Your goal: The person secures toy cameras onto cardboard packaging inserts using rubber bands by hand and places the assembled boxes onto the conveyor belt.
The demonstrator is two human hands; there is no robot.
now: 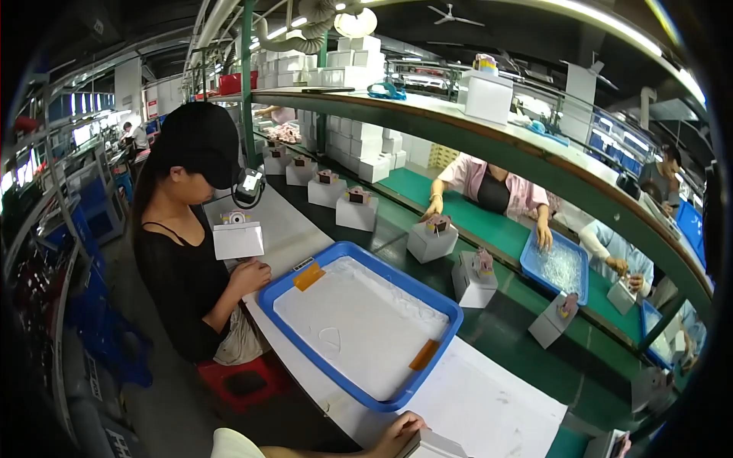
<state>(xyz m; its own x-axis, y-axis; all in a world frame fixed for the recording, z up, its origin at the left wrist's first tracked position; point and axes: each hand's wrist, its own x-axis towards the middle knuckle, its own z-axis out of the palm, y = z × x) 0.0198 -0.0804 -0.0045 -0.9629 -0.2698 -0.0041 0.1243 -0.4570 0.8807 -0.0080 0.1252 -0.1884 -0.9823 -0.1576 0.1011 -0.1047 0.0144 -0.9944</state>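
Observation:
My left hand (400,432) reaches in from the bottom edge, its fingers closed against the side of a white box (434,445). Only the upper part of that box is in view; the frame edge cuts off the rest. My right hand is out of sight. Just beyond my left hand lies a blue tray (391,404) with a white lining, orange tape on two sides and a thin clear loop (330,341) on its bottom. A white sheet (496,389) covers the table to the right of the hand.
A co-worker in a black cap (200,137) sits at left beside a white box (238,241). Several white boxes topped with small colourful items, such as this one (433,243), line the green conveyor (504,320). Across it, other people work near a blue tray (584,294). A shelf (427,111) spans above.

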